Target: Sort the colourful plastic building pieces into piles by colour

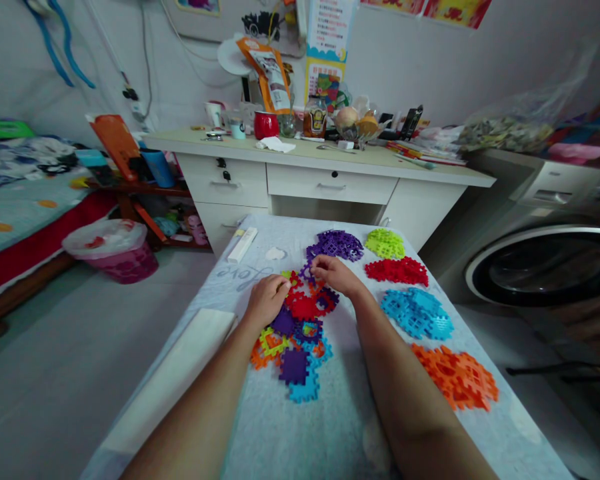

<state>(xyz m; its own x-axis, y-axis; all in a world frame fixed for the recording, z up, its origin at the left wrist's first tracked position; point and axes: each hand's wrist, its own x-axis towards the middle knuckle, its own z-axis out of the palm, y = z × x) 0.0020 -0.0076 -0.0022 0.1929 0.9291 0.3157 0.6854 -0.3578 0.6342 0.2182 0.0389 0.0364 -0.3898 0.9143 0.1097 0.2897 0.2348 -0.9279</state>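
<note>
Toy building pieces with toothed edges lie on the cloth-covered table. My right hand (pixel 334 272) pinches a purple toothed piece (pixel 306 271) at the far end of a mixed pile, close to the purple heap (pixel 341 245). My left hand (pixel 269 300) rests at the pile's left side with fingers curled in by a red piece (pixel 295 280); what they hold, if anything, is hidden. The mixed pile has red pieces (pixel 305 307), purple squares (pixel 295 367), a yellow frame (pixel 274 343) and blue pieces (pixel 305 388).
Sorted heaps line the right side: lime green (pixel 385 243), red (pixel 397 271), blue (pixel 417 313) and orange (pixel 457 377). A white box (pixel 243 245) and a long pale board (pixel 180 373) lie at the left. Behind stands a cluttered white desk (pixel 330 181); a washing machine (pixel 545 220) is at right.
</note>
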